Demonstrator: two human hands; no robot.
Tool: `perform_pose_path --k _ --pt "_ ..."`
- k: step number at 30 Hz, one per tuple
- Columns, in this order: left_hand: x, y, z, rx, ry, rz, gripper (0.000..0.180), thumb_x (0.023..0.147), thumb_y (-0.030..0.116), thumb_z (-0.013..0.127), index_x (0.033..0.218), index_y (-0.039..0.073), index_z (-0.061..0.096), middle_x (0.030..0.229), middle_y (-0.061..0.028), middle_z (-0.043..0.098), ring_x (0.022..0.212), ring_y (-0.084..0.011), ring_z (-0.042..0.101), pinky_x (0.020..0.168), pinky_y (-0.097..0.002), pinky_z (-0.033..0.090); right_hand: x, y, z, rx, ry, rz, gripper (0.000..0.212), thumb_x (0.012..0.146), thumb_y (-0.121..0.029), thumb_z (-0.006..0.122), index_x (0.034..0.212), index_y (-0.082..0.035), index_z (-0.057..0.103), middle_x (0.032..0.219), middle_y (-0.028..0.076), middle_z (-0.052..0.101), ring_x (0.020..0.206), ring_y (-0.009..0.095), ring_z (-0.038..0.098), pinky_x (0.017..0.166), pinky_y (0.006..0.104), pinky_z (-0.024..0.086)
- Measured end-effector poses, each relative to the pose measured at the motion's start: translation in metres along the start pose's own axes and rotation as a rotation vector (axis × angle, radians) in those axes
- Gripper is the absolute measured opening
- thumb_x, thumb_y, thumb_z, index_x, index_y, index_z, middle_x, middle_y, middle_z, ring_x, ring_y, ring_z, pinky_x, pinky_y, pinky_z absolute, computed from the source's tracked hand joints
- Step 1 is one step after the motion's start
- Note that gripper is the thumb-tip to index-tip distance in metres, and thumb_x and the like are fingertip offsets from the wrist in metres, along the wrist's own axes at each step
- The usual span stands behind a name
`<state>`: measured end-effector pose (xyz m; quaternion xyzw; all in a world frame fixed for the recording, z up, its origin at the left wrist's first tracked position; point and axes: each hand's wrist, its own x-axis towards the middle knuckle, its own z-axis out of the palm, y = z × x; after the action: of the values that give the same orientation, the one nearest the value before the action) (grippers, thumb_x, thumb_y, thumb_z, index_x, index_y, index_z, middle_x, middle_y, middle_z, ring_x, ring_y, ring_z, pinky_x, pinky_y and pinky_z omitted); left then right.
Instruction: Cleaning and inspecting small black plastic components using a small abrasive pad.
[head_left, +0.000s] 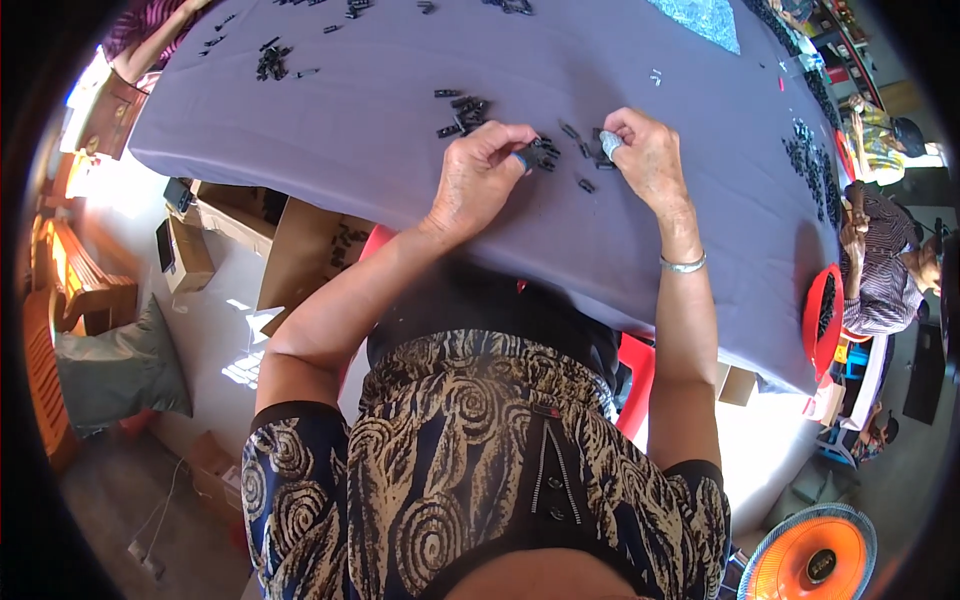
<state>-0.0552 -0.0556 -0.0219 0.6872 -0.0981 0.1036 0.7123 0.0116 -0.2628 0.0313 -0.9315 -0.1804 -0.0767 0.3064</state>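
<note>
My left hand [478, 172] is closed above the cloth, with a bunch of small black parts [541, 154] at its fingertips. A blue band shows on one of its fingers. To the right, my right hand [648, 160] is curled into a pinch, a pale wrap [610, 145] round a finger. Whatever it grips is too small to make out. Between the hands lie several loose dark cylindrical pieces [586, 186]. Just beyond my left hand is a small pile of similar black pieces [465, 112].
A grey-purple cloth [350, 130] covers the table, with more black piles [272, 63] farther off. A shiny silvery sheet [700, 20] lies at the far side. On the right edge sits a red basin [822, 320]. Other people sit around; an orange fan [812, 560] stands at lower right.
</note>
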Motion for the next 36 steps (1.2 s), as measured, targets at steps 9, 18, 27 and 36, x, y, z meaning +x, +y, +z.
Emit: perform_pose_path --k 9,18,27,36 --pt "0.001 0.006 0.003 -0.099 -0.022 -0.064 0.023 0.085 -0.007 0.049 0.102 0.001 0.061 0.091 -0.0032 0.061 0.08 -0.0097 0.059 0.068 -0.0229 0.05 -0.007 -0.03 0.011 0.773 -0.048 0.091 0.006 0.08 0.001 0.063 0.085 -0.003 0.064 0.069 -0.005 0.057 0.062 0.001 0.048 0.054 0.0171 0.038" --pt "0.004 0.005 0.006 -0.16 -0.029 -0.087 0.017 0.084 -0.002 0.058 0.1 0.003 0.063 0.089 -0.0009 0.061 0.079 -0.0087 0.058 0.068 -0.0226 0.049 -0.016 -0.034 0.022 0.812 -0.046 0.089 0.006 0.082 -0.003 0.064 0.086 -0.006 0.066 0.067 -0.005 0.056 0.058 0.001 0.045 0.047 0.0169 0.034" --pt "0.001 -0.002 0.008 -0.02 -0.025 0.054 0.021 0.082 -0.005 0.058 0.101 0.003 0.063 0.087 -0.0005 0.062 0.078 -0.0074 0.057 0.068 -0.0222 0.049 -0.02 -0.035 0.027 0.885 -0.014 0.064 0.006 0.081 0.0 0.063 0.085 -0.005 0.065 0.068 -0.006 0.055 0.061 0.001 0.046 0.051 0.0175 0.036" --pt "0.001 0.004 0.007 0.147 -0.07 0.054 0.034 0.075 -0.013 0.053 0.103 0.003 0.064 0.084 -0.0017 0.058 0.081 -0.0104 0.054 0.072 -0.0227 0.046 -0.023 -0.038 0.031 0.787 0.008 0.029 0.008 0.08 0.004 0.062 0.084 -0.003 0.063 0.07 -0.006 0.055 0.065 0.001 0.049 0.057 0.0166 0.04"
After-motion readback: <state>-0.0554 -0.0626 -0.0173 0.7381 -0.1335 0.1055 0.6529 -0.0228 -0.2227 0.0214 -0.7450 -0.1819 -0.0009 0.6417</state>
